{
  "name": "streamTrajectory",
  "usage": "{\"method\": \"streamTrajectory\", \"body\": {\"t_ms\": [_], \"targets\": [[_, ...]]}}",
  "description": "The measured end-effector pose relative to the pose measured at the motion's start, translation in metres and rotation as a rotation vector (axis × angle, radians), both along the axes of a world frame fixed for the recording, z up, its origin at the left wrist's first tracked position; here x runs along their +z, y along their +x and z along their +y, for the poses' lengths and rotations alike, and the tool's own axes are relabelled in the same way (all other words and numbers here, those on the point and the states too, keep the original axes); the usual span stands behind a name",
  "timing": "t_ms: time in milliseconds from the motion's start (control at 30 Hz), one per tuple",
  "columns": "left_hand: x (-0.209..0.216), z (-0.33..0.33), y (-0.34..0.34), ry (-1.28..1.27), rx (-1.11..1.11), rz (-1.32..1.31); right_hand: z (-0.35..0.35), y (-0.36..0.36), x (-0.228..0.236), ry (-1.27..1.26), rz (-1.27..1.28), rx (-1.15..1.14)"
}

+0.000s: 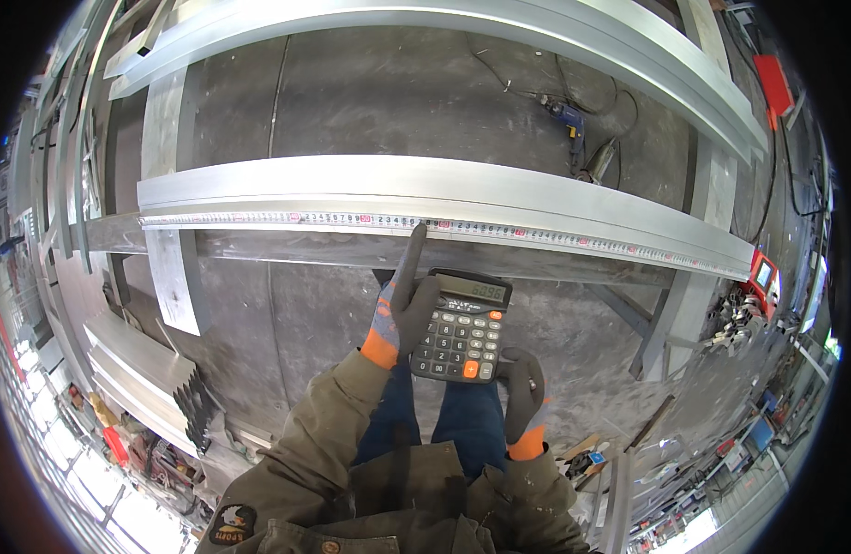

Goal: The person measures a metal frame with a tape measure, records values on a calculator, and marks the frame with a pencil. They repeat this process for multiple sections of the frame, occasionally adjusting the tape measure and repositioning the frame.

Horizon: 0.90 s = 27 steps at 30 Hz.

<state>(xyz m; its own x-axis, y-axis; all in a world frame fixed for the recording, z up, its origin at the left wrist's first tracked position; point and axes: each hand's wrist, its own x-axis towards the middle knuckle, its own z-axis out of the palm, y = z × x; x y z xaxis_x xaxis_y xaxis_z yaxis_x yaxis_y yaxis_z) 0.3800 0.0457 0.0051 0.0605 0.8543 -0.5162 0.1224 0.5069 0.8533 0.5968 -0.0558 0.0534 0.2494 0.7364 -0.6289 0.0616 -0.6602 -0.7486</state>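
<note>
A black calculator (461, 343) with white and orange keys lies face up over my legs, digits lit on its display. My left hand (414, 305), in a dark glove with an orange cuff, curls against its upper left edge. The index finger of that hand stretches forward onto a tape measure's white blade (333, 219). At the calculator's lower right corner, my right hand (525, 395) is closed, thumb and fingers against the edge; its palm side is hidden. The blade runs along a long silver metal profile (379, 180), and its red case (763, 282) hangs at the right end.
Another long profile (444, 18) crosses the far side. Between the two, a blue power drill (569, 120) and its cable lie on the dark floor. Metal supports (172, 277) stand under the profile at both ends. Stacked profiles (135, 369) lie to the left.
</note>
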Motion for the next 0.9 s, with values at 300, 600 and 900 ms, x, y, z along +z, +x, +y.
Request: {"method": "streamTrajectory", "body": {"t_ms": [300, 600, 900], "targets": [[0.002, 0.003, 0.007, 0.052, 0.057, 0.031, -0.001, -0.006, 0.0, 0.055, -0.036, 0.069], [-0.001, -0.001, 0.011, 0.062, 0.086, 0.071, -0.011, 0.035, -0.004, -0.07, 0.244, -0.244], [-0.001, -0.001, 0.017, 0.058, 0.107, 0.117, -0.008, 0.069, -0.001, -0.041, 0.261, -0.178]]}}
